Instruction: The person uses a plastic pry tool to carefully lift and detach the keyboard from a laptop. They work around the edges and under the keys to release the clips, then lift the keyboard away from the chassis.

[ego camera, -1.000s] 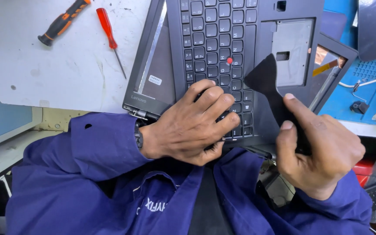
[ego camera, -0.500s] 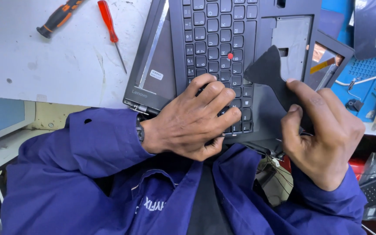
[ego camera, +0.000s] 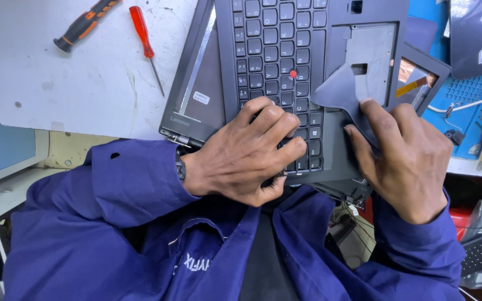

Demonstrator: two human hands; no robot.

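A: Where is the left hand (ego camera: 246, 153)?

B: On the lower keys of the dark grey laptop keyboard deck (ego camera: 308, 72), fingers curled and pressed close together, gripping its near edge with the thumb underneath.

A: And the right hand (ego camera: 411, 159)?

B: Just right of the keyboard deck's keys. Its fingers lie side by side, pinching a thin dark grey flexible sheet (ego camera: 344, 92) that lifts off the deck's palm rest beside the touchpad recess.

A: What else surrounds the deck?

B: Left of it, on a white board (ego camera: 85, 83), lie a slim red-handled screwdriver (ego camera: 143, 36) and a black-and-orange-handled screwdriver (ego camera: 85, 25). Right of it sits a blue plastic part (ego camera: 470, 106).
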